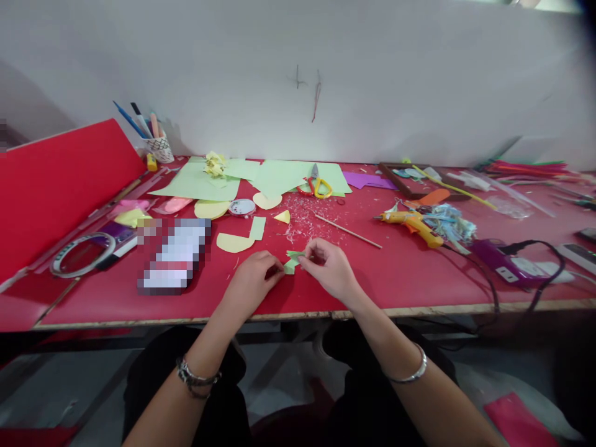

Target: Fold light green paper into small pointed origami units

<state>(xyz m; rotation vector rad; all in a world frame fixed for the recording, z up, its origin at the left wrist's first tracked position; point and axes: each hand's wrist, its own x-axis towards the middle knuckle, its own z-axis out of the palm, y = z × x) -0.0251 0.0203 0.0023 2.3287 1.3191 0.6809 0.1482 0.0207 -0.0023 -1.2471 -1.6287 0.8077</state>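
Observation:
A small folded piece of light green paper (290,266) is between my hands near the table's front edge. My left hand (254,280) pinches its left end with thumb and fingertips. At its upper right, my right hand (331,268) has thumb and forefinger closed on the paper. Just beyond my left hand lies a pale yellow cut paper shape (233,243), with a green paper strip (257,228) by its right end. A small yellow paper wedge (283,216) rests farther back, and a thin wooden stick (349,231) lies beyond my right hand.
Scissors (321,188) lie on green sheets (279,175) at the back. A yellow glue gun (412,225) and a purple power strip (507,264) with cables are at right. A phone (176,254) and a tape roll (84,254) lie left. Paper scraps (302,217) litter the middle.

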